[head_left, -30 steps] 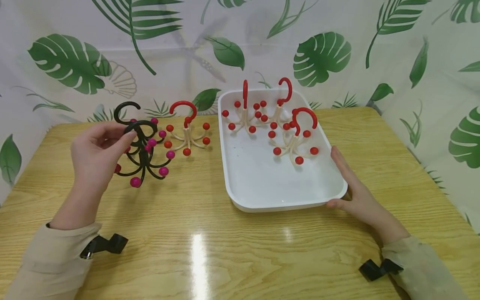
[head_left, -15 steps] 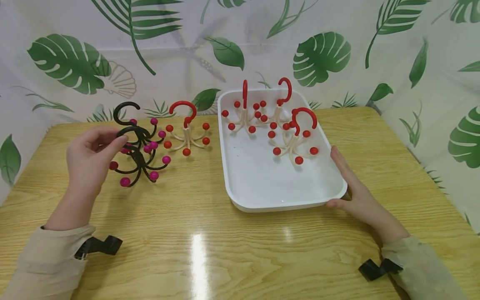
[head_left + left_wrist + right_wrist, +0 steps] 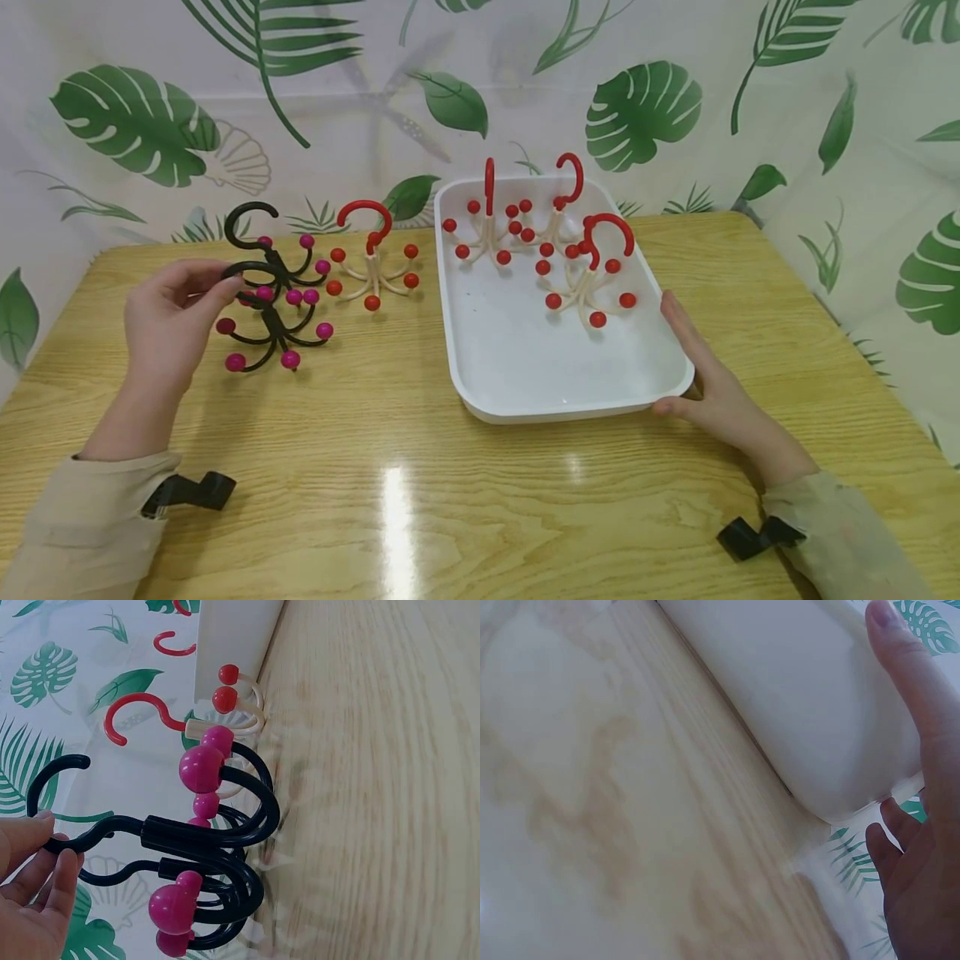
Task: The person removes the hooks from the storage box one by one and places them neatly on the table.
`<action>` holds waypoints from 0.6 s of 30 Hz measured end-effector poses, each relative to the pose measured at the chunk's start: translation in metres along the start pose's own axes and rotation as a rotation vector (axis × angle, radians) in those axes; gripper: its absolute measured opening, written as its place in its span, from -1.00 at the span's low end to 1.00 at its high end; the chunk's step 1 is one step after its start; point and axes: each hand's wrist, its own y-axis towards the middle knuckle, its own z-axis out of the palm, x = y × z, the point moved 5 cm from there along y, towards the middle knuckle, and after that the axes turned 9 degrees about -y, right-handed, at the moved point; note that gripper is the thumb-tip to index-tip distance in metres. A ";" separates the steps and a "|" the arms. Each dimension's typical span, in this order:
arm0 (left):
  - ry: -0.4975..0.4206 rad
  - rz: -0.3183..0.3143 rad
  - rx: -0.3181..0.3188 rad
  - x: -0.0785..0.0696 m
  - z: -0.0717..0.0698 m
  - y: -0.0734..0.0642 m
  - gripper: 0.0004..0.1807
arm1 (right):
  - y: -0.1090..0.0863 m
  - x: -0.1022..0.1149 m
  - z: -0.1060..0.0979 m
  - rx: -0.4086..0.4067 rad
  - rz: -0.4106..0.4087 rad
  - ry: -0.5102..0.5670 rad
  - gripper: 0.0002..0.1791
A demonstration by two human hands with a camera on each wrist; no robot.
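Observation:
My left hand (image 3: 168, 321) pinches the curved top of a black multi-prong hook (image 3: 180, 834) with pink ball tips, between thumb and fingers. The prongs hang down near the table; whether they touch it I cannot tell. Close behind stands a second black hook (image 3: 274, 262) with pink balls, partly covered by the held one. A cream hook with a red top (image 3: 372, 271) and red balls stands between these and the white tray (image 3: 540, 367). My right hand (image 3: 716, 400) touches the tray's near right corner, thumb at the front and fingers along the side.
Inside the tray, toward its back and right, stand three cream hooks with red tops (image 3: 585, 287). The tray rests on a wooden table (image 3: 480, 517). A leaf-patterned cloth (image 3: 517, 108) hangs behind the table.
My left hand has moved a little left and down with the held black hook, whose prongs have turned. The right hand, the tray and the red-topped hooks stay put.

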 end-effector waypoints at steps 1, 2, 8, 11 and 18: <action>0.005 0.000 0.001 0.000 0.000 0.000 -0.72 | 0.000 0.000 0.000 0.000 0.001 -0.001 0.24; 0.010 0.000 0.001 0.000 -0.001 0.000 -0.72 | 0.000 0.000 0.000 0.000 0.000 0.001 0.24; 0.040 0.006 0.008 -0.003 -0.002 -0.002 -0.72 | 0.000 0.000 0.000 0.002 0.007 0.002 0.25; 0.061 0.028 0.005 -0.006 -0.002 -0.002 -0.73 | 0.001 0.000 0.000 0.005 0.015 0.001 0.25; 0.138 0.137 -0.029 -0.021 -0.001 -0.002 -0.74 | 0.001 0.000 0.000 0.005 0.013 -0.001 0.25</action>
